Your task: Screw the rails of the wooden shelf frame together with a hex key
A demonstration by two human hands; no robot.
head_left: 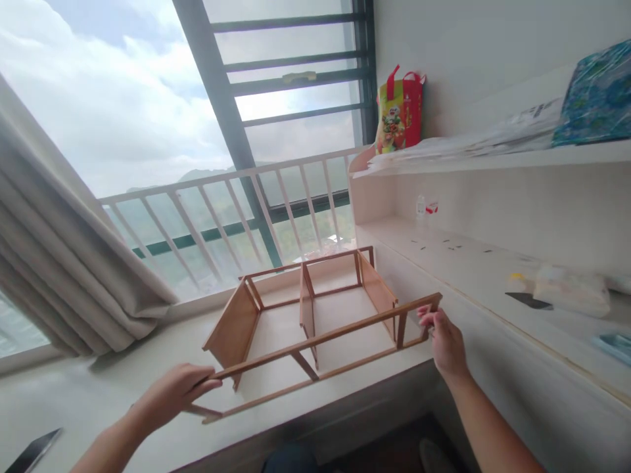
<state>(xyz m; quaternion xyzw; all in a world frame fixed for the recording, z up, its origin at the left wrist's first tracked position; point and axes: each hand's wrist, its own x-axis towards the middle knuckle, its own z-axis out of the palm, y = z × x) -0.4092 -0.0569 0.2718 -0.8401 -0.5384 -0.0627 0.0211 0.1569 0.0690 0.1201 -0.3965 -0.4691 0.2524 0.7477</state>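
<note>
A brown wooden side frame, built like a ladder with two long rails and short crosspieces, spans the space between my hands. My left hand is closed around its left end. At the right end my right hand pinches the frame between thumb and fingers. Behind it a wooden rack lies on its side, with a left board, a middle board and a right board upright along a far frame. Whether the near frame touches these boards, I cannot tell.
The rack rests on a white windowsill below a railed window. A grey curtain hangs left, above a dark flat device. To the right, a white desk holds a dark blade-like piece and a plastic packet.
</note>
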